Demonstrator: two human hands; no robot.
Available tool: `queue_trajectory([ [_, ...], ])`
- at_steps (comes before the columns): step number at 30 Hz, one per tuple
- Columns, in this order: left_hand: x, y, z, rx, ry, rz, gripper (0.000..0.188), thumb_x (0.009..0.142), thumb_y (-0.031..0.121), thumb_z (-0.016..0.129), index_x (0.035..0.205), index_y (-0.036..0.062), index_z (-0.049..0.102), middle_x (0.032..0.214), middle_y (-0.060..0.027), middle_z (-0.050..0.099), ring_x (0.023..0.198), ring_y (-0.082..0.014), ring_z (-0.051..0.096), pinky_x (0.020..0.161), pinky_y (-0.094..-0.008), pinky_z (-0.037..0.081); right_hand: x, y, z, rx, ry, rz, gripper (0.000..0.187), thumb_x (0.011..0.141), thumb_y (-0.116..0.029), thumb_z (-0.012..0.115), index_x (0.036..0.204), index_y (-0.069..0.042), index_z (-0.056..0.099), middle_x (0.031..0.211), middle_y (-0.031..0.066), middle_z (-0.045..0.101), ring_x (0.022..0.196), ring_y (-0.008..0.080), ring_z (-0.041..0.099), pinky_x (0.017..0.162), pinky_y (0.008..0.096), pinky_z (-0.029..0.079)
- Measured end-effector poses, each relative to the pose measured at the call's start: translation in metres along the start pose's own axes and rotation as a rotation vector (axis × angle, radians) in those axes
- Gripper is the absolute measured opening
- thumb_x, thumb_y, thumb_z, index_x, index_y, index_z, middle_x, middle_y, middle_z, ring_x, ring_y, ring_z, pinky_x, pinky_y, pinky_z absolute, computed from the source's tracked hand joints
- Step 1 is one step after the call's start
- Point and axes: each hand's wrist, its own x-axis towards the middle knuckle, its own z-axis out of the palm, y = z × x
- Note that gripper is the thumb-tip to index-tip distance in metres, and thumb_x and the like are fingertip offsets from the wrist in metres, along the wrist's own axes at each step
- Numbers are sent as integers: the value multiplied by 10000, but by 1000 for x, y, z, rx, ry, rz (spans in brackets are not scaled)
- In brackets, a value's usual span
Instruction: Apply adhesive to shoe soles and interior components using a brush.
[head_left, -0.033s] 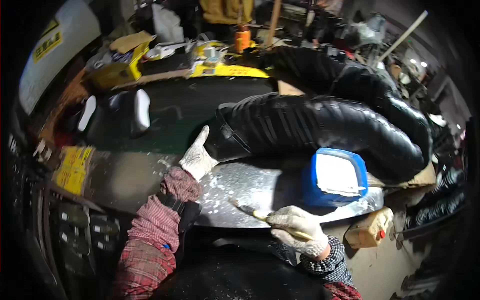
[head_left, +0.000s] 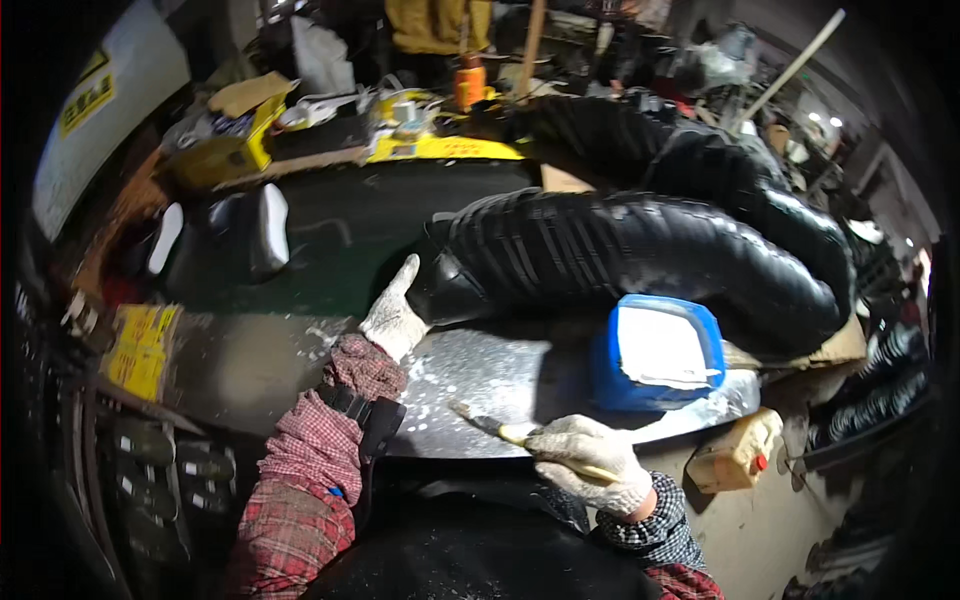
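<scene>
My left hand [head_left: 393,317], in a whitish knit glove, is against the left end of a long curved stack of nested, glossy black pieces [head_left: 620,240]. Its thumb is stretched up and away; the other fingers are partly hidden by the end piece. In my gloved right hand [head_left: 590,460] is a slim brush [head_left: 514,434], gripped by its pale handle. The bristles point left, over a metal bench top [head_left: 440,385] spotted with white. A blue tub [head_left: 603,370] of white paste or liquid stands right of the brush, in front of the stack.
Another black stack [head_left: 770,200] lies behind the first. Dark shoes with white soles [head_left: 274,225] sit at the left. A yellow box [head_left: 230,150] and an orange bottle [head_left: 469,82] stand at the back. A yellowish jug [head_left: 735,455] with a red cap is below the tub.
The whole view has shifted slightly, so the bench and stacks appear a little further left. Both hands keep nearly the same places, and the brush stays in my right hand.
</scene>
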Motion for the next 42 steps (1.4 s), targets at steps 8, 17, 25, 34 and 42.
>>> queue_trajectory([
  [8, -39, -35, 46, 73, 134, 8, 349, 890, 260, 635, 1180, 75, 577, 1183, -176, 616, 1059, -363, 610, 927, -575, 482, -38, -10, -6, -8, 47, 69, 267, 798, -2, 694, 1061, -5, 648, 993, 147, 668, 909, 260, 652, 795, 340, 527],
  [17, -106, -52, 56, 43, -165, 95, 487, 848, 278, 680, 1253, 45, 542, 1237, -157, 594, 1122, -330, 584, 947, -527, 481, -40, -21, 1, -82, -7, -33, 269, 768, -49, 733, 1025, -16, 659, 984, 133, 674, 925, 291, 651, 811, 364, 512],
  [25, -214, 43, 91, 254, -81, 389, 459, 788, 312, 720, 1135, 36, 599, 1035, -117, 653, 945, -263, 641, 857, -420, 542, -41, -24, 3, -107, 97, 1, 226, 749, -19, 719, 967, -13, 660, 895, 136, 677, 833, 284, 661, 746, 360, 518],
  [34, -271, 177, 58, 2453, 574, 19, 538, 720, 374, 693, 1103, 8, 600, 1057, -239, 634, 1011, -374, 600, 887, -410, 469, 3, -5, 33, -27, -22, -9, 274, 843, -124, 682, 1100, -44, 631, 837, 107, 594, 739, 254, 595, 639, 339, 481],
  [42, -270, 244, -21, 2411, 820, 1000, 581, 806, 124, 675, 1333, 15, 456, 1300, -189, 514, 1198, -299, 492, 1026, -375, 365, -2, 12, 38, -34, 58, 53, 260, 860, -153, 658, 1097, -51, 620, 877, 120, 608, 783, 299, 603, 675, 374, 490],
])
